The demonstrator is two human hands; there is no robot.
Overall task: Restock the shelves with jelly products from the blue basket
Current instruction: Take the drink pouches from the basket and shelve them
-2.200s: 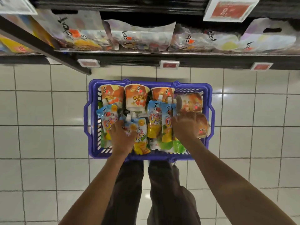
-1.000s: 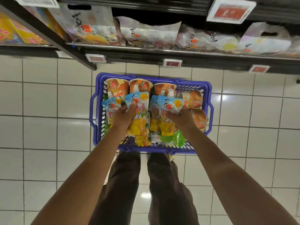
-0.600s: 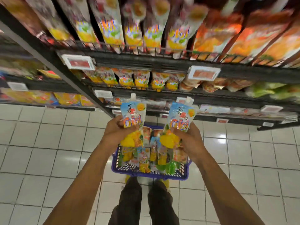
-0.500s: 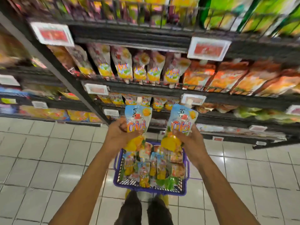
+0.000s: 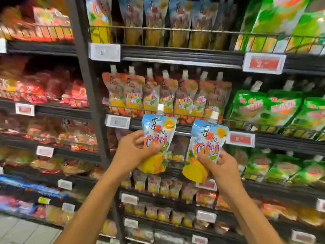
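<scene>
Two blue jelly pouches are being held up before the shelving, and neither is shelved yet.

- **Left pouch** (image 5: 158, 136): the left hand (image 5: 131, 152) is gripping it at mid-body, thumb lying across the front, spout up.
- **Right pouch** (image 5: 205, 143): the right hand (image 5: 223, 166) is clasping its lower half, fingers curling round the edge, spout up and tilting slightly.
- **Position:** both are hanging in the air in front of the middle shelf's row of red-topped pouches (image 5: 158, 95), apparently touching none of them.
- **Blue basket:** it is lying out of view, so the remaining stock cannot be counted.
- **Progress, as a judgement:** this pair is waiting for a place, and more is probably sitting in the basket.
- **Likely destination:** matching blue pouches (image 5: 154, 18) are standing on the top shelf behind a wire rail (image 5: 175, 29).
- **Room:** that row is looking packed across its front, and any gap is too blurred to confirm.
- **Edges to clear:**
  - the top rail, which each pouch is needing to pass over
  - the shelf lip carrying a red price tag (image 5: 263, 63)
  - the dark upright post (image 5: 84, 76) at the left
- **Right side:** green pouches (image 5: 263, 110) are crowding it.
</scene>
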